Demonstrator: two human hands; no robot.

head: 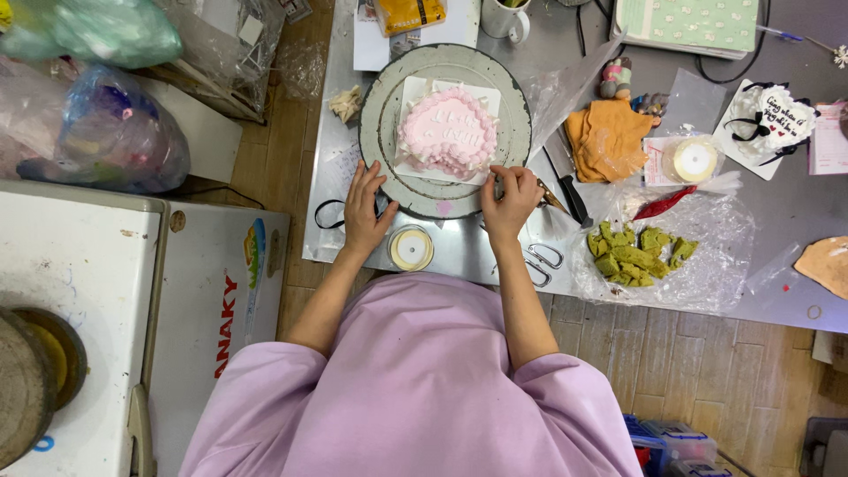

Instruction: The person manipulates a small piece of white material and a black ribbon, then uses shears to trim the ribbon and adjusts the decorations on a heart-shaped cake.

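A pink heart-shaped cake [447, 132] with a cream piped border sits on a white square board on a grey round turntable [386, 97]. My left hand [364, 208] rests flat with spread fingers on the turntable's near left rim. My right hand [510, 196] is at the near right rim, its fingers pinched on a small tool beside the board's corner; the tool itself is mostly hidden. A roll of cream ribbon [411, 248] lies just below the turntable between my hands.
Scissors [541, 263] and a black-handled knife [570, 193] lie right of my right hand. Green cake scraps [634, 252] sit on clear plastic. An orange cloth [608, 140], a tape roll [694, 160], a white decorated cake [774, 122] and a mug [505, 18] occupy the steel table [795, 221]. A white chest freezer [79, 265] stands at left.
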